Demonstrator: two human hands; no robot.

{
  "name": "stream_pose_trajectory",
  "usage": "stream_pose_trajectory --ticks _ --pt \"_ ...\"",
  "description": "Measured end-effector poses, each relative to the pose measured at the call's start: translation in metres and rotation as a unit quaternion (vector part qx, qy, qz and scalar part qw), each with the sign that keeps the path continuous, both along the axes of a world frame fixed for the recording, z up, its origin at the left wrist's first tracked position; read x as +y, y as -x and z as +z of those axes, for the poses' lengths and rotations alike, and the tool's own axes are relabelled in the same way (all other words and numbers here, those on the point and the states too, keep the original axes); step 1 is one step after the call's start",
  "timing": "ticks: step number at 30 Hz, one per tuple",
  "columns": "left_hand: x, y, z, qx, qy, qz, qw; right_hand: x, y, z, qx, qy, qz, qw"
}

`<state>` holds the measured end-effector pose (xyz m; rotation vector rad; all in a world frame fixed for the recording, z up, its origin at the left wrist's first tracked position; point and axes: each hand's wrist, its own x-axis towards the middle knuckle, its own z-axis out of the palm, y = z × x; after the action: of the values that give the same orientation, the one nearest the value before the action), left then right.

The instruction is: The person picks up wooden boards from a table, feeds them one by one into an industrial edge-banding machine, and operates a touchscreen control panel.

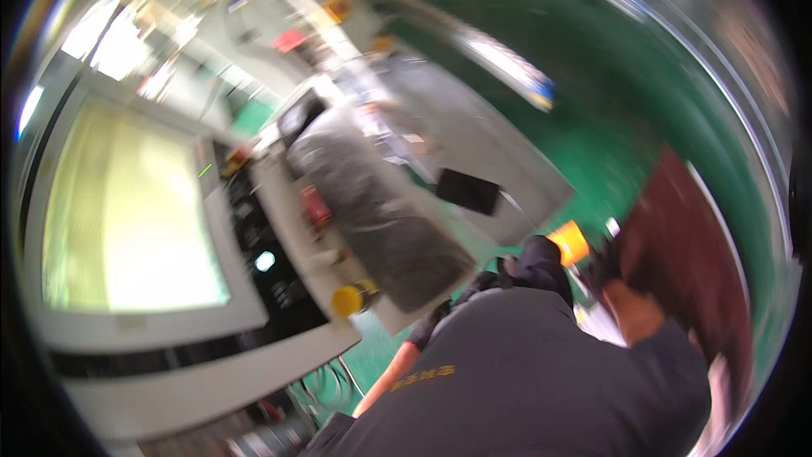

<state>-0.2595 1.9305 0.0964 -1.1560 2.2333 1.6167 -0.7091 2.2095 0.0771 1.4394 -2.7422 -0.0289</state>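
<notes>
The whole picture is smeared by motion. My left hand, in a dark glove, is low in the middle, close to the front of my dark shirt. Its fingers are lost against dark cloth. Further right, my right hand, also dark-gloved, is beside an orange object whose kind I cannot make out. A small white piece shows just above that glove. Whether the right hand touches either of them is too blurred to tell.
A machine with a large pale screen and a black control panel stands at left. A grey bench carries a dark flat pad; nearer is a dark grey padded surface. Dark red board rises at right above green floor.
</notes>
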Motion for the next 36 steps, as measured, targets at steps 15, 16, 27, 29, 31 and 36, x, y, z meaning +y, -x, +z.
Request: stream_pose_trajectory --ticks 15,16,27,29,31,36 --pt "-0.102 0.166 0.383 -0.074 0.434 0.301 0.846 -0.163 0.191 0.065 -0.265 -0.026 0.104 0.958" --pt "-0.128 0.174 0.383 -0.137 0.51 0.387 0.756 -0.179 0.201 0.065 -0.276 -0.034 0.122 0.953" --pt "-0.293 0.182 0.363 -0.504 0.37 0.466 0.626 -0.35 0.337 0.035 -0.352 -0.12 0.279 0.885" --pt "-0.297 0.172 0.35 -0.509 0.382 0.488 0.597 -0.369 0.359 0.031 -0.355 -0.135 0.29 0.878" --pt "-0.293 0.168 0.351 -0.44 0.397 0.559 0.58 -0.387 0.377 0.029 -0.359 -0.144 0.303 0.871" --pt "-0.278 0.193 0.346 -0.507 0.377 0.617 0.47 -0.419 0.402 0.031 -0.368 -0.162 0.336 0.852"
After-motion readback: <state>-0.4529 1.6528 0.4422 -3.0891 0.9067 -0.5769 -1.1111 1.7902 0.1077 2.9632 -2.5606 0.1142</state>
